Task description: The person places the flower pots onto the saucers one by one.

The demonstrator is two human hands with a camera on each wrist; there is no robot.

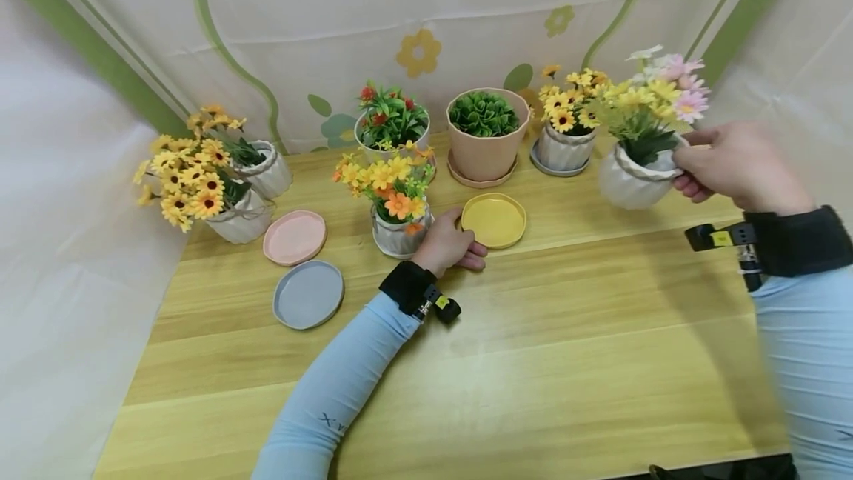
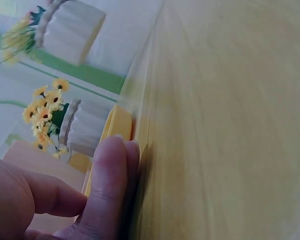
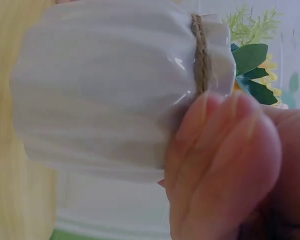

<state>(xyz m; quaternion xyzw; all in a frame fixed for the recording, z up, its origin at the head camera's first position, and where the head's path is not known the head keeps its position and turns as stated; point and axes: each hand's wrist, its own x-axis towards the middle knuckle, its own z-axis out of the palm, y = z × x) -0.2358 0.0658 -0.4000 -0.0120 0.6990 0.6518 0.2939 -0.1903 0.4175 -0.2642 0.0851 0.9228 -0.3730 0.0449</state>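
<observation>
Right hand [image 1: 743, 169]: pinching the rim of the held pot [image 1: 633, 184], fingers curled up near the twine [image 3: 202, 55].
Held pot: white, filled with pink, white and yellow flowers; lifted clear of the table [image 1: 566, 361] at the right, slightly tilted, beside the yellow-flower pot [image 1: 566, 150].
Left hand [image 1: 445, 243]: pinching the near left edge of the yellow saucer [image 1: 494, 221], just beside the orange-flower pot [image 1: 393, 238].
Yellow saucer: at mid-table, in front of the leafy pot [image 1: 486, 158]; bearing nothing.
Sleeve writing: an X and a second, unclear mark on the left sleeve [image 1: 360, 361]; a dark stroke on the right sleeve [image 1: 806, 361], cut off at the picture's edge.
Wrist cameras: yellow patch on the left one [image 1: 443, 304] and the right one [image 1: 722, 238], too small to read.
Partly hidden: red-flower pot [image 1: 421, 141], behind the orange flowers; rear daisy pot [image 1: 272, 172], behind the front daisy pot [image 1: 241, 221].
Left side: pink saucer [image 1: 295, 237] and grey saucer [image 1: 309, 295], close together.
Bottom edge: dark object [image 1: 726, 469], cut off, hard to identify.
Wrist views: soft and dim; held pot's flowers cropped in both.
</observation>
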